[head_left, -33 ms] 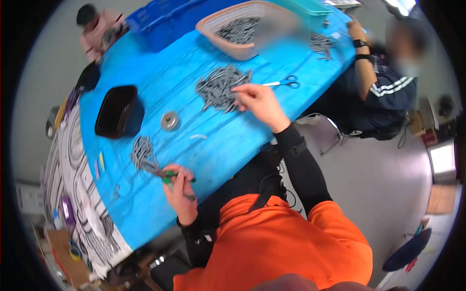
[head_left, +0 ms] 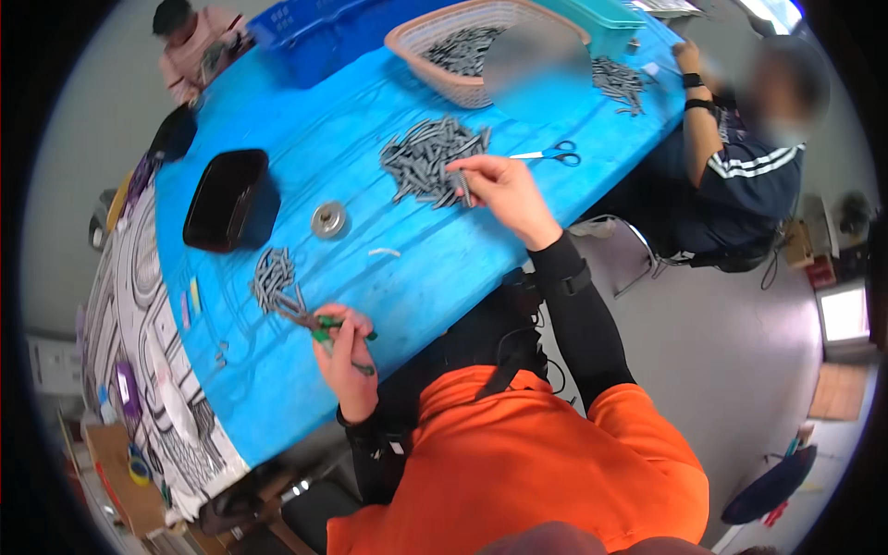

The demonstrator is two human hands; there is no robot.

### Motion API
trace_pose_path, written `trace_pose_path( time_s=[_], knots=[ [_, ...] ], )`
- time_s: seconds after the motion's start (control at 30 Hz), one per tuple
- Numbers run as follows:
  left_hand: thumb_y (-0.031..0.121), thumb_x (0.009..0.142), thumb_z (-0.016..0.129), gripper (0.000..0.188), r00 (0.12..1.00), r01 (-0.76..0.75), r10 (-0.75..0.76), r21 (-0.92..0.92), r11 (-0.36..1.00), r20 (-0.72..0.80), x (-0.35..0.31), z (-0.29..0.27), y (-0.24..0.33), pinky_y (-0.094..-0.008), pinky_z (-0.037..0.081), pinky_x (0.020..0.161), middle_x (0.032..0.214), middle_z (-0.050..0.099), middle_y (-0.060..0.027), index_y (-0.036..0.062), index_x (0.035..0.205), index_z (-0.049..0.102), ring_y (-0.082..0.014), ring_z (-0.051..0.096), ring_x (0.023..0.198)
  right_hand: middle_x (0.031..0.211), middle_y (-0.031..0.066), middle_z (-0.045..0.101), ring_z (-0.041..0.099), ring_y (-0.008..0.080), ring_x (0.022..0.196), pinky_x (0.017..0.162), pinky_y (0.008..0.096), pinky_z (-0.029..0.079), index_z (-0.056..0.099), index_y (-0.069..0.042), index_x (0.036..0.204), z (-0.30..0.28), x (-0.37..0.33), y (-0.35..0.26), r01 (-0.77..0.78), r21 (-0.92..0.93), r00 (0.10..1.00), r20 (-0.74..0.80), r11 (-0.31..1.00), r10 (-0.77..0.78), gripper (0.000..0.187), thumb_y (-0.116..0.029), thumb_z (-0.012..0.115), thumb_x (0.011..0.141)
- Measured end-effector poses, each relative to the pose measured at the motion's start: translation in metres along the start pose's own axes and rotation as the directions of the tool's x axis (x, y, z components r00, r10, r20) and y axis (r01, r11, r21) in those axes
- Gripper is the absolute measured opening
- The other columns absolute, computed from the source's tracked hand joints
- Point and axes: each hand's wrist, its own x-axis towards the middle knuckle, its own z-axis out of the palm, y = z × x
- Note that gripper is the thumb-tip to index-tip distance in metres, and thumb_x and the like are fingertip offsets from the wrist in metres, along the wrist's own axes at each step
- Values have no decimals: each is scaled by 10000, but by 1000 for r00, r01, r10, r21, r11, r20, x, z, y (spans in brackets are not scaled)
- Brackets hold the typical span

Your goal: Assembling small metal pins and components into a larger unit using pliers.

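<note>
My left hand (head_left: 347,361) is closed around green-handled pliers (head_left: 300,319). Their jaws point at the edge of a small heap of short grey ribbed pieces (head_left: 272,276) near the table's left side. In my right hand (head_left: 507,199), thumb and fingers pinch one such grey piece (head_left: 465,191). That hand is beside the right edge of a larger pile of the same pieces (head_left: 424,162). Between the two heaps are a small round metal tin (head_left: 327,220) and a thin whitish strip (head_left: 384,252).
A black bin (head_left: 227,199) stands at left. Scissors (head_left: 555,154) lie right of the large pile. A peach basket (head_left: 449,88) of grey pieces, a blue crate (head_left: 319,46) and a teal bin (head_left: 606,35) stand at the back. One person (head_left: 754,180) sits at right; another (head_left: 199,51) is far left.
My right hand is slightly farther right, and the grey piece in its pinch shows more clearly. The whole view has shifted a little. My left hand keeps its hold on the pliers.
</note>
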Motion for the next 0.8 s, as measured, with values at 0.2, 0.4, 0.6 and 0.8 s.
trace_pose_path(
  time_s=[0.2,0.4,0.6,0.8],
  knots=[
    [13,879,521,200,1000,-22,21,45,999,10,-2,-5,2,-320,392,716,839,523,-101,-1,1072,473,-183,474,751,669,-31,562,455,29,592,521,202,353,640,13,869,7,4,11,-25,-105,995,-94,994,15,155,-121,579,914],
    [19,882,524,197,1000,-23,23,47,999,14,-4,-5,2,-314,397,710,846,526,-97,-12,1069,472,-179,481,761,670,1,579,479,58,610,553,238,388,648,25,899,3,4,15,17,-223,998,-62,975,-31,180,-141,577,910],
    [12,885,522,204,1000,0,0,46,999,0,-4,-3,2,-315,403,718,851,530,-96,-18,1081,473,-178,490,770,760,135,628,620,175,699,666,306,475,584,31,1092,4,0,14,66,-626,965,-159,777,-210,226,-104,532,918],
    [18,884,532,213,1000,-13,13,47,999,12,-3,-3,2,-307,403,725,848,529,-87,-18,1085,474,-176,495,773,812,104,657,631,126,756,691,269,497,550,31,1098,22,-31,-2,49,-248,971,-215,967,-105,196,-61,520,927]
  ],
)
